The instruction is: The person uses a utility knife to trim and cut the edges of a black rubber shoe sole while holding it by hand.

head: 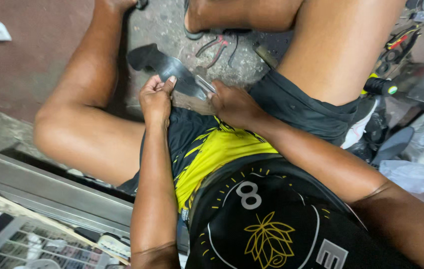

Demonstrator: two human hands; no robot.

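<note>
Rough grey concrete floor [172, 25] is seen under a seated person, knees spread, work held low between the thighs. A flat grey metal blade-like piece with a dark curved end [164, 65] is gripped at its near edge by the left hand [155, 97], fingers closed on it with the thumb pressed on top, probably to steady it against the lap. The right hand [234, 104] is closed around a small shiny metal tool [205, 84], which is set against the same piece; the tool's kind cannot be told. The piece is angled away from the body, its dark end over the floor. Red-handled pliers [216, 47] are left on the floor just beyond, within reach. More tools with red and yellow handles [398, 42] are piled at the right, near a black handle with a yellow-green tip [378, 86]. Clear plastic bags [421, 159] lie at the right edge. A white rack of small labelled packages [32, 244] is seen at lower left, print unreadable.
</note>
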